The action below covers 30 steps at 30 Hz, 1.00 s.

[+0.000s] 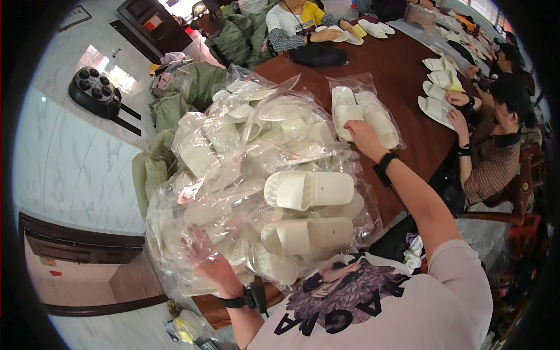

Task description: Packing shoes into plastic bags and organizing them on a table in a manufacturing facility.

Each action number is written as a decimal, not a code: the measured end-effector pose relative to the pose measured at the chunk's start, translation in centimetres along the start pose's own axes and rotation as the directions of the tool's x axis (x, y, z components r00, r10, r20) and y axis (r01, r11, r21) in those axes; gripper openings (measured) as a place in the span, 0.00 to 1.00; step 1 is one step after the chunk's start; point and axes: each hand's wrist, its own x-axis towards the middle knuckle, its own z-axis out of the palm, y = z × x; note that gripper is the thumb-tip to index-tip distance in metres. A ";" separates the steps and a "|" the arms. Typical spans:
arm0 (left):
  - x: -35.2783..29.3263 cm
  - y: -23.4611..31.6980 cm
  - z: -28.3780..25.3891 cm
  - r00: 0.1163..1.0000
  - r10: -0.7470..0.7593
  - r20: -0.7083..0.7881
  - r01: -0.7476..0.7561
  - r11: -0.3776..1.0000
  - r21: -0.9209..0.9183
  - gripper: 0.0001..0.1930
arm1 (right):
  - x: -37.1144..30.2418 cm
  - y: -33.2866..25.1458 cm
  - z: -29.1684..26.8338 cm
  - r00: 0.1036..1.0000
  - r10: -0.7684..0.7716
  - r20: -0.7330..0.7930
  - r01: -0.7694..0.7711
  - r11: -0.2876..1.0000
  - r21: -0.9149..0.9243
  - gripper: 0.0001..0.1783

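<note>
A pair of white slippers [380, 119] in a clear plastic bag lies on the brown table. My right hand [363, 139] reaches over its near end, fingers bent together on the left slipper. To the left rises a big heap of bagged white slippers [251, 137], the film wrinkled and shiny. Two white slippers [335, 188] lie sideways on the near side of this heap. At the heap's lower left is my left hand [201, 251], its fingers spread against the clear film, which partly blurs them.
The brown table [303, 81] runs away from me. A person [496, 128] at the right handles white slippers [434, 108]; another person [297, 29] sits at the far end. Green sacks [160, 169] stand left of the heap. A black pouch [318, 55] lies on the table.
</note>
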 end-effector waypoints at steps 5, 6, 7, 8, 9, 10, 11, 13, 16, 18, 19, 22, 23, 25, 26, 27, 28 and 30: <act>-1.2 -0.9 -0.2 0.991 -0.103 -0.085 0.114 0.982 0.148 0.25 | 5.0 2.9 6.2 0.965 -0.183 0.187 0.225 0.945 -0.239 0.09; -1.2 -0.7 0.1 0.979 -0.148 -0.140 0.171 0.971 0.168 0.24 | 5.8 4.0 7.3 0.953 -0.209 0.221 0.275 0.901 -0.336 0.10; -1.3 -0.5 0.0 0.979 -0.147 -0.139 0.170 0.970 0.174 0.24 | 6.1 4.6 7.6 0.947 -0.111 0.302 0.247 0.853 -0.460 0.11; -1.3 -0.4 -0.1 0.976 -0.166 -0.144 0.189 0.968 0.166 0.25 | 6.6 5.4 7.8 0.947 -0.107 0.303 0.243 0.856 -0.457 0.11; -1.5 0.2 -0.5 0.969 -0.179 -0.168 0.207 0.964 0.167 0.26 | 6.9 4.4 7.3 0.935 -0.046 0.352 0.245 0.800 -0.547 0.11; -1.5 0.3 0.0 0.967 -0.186 -0.176 0.217 0.961 0.174 0.26 | 7.0 4.1 6.3 0.922 0.028 0.387 0.247 0.726 -0.642 0.12; -1.4 0.3 0.6 0.959 -0.187 -0.213 0.225 0.959 0.171 0.27 | 7.2 4.8 6.3 0.934 0.068 0.350 0.197 0.719 -0.666 0.10; -1.2 0.0 1.5 0.949 -0.203 -0.242 0.247 0.955 0.167 0.28 | 7.3 7.2 6.1 0.933 0.074 0.352 0.177 0.757 -0.629 0.10; -1.4 -0.4 2.0 0.953 -0.259 -0.160 0.274 0.959 0.077 0.29 | 6.8 8.1 7.3 0.939 -0.022 0.342 0.229 0.782 -0.579 0.09; -1.4 -0.6 2.1 0.932 -0.320 -0.168 0.341 0.933 0.114 0.30 | 6.6 7.3 9.0 0.972 -0.008 0.234 0.137 0.831 -0.539 0.08; -1.4 -0.5 1.9 0.931 -0.323 -0.168 0.344 0.931 0.119 0.30 | 6.6 7.1 9.5 0.972 -0.004 0.236 0.134 0.833 -0.537 0.08; -1.8 0.1 1.1 0.915 -0.393 -0.094 0.396 0.918 0.018 0.32 | 6.3 7.6 10.5 0.912 0.359 0.198 -0.289 0.906 -0.311 0.10; -2.1 0.3 0.7 0.911 -0.403 -0.087 0.408 0.912 0.037 0.33 | 6.6 8.4 10.3 0.896 0.378 0.232 -0.391 0.920 0.007 0.11; -2.8 0.5 0.2 0.902 -0.427 -0.068 0.431 0.900 0.058 0.35 | 6.3 11.0 10.4 0.800 0.437 0.412 -0.598 0.524 0.606 0.16; -3.3 0.4 0.2 0.879 -0.469 -0.079 0.469 0.883 -0.024 0.34 | 5.3 12.3 10.5 0.795 0.454 0.403 -0.604 0.521 0.603 0.16; -3.9 0.4 0.2 0.857 -0.506 -0.098 0.498 0.862 -0.099 0.34 | 4.5 12.1 10.6 0.743 0.544 0.390 -0.665 0.536 0.521 0.15; -4.5 0.2 0.4 0.853 -0.513 -0.092 0.506 0.858 -0.090 0.34 | 3.5 12.0 10.7 0.686 0.629 0.365 -0.723 0.537 0.434 0.14; -5.7 -0.1 0.6 0.770 -0.584 -0.257 0.589 0.806 -0.066 0.31 | -0.5 10.1 11.0 0.815 0.548 0.189 -0.578 0.750 0.321 0.14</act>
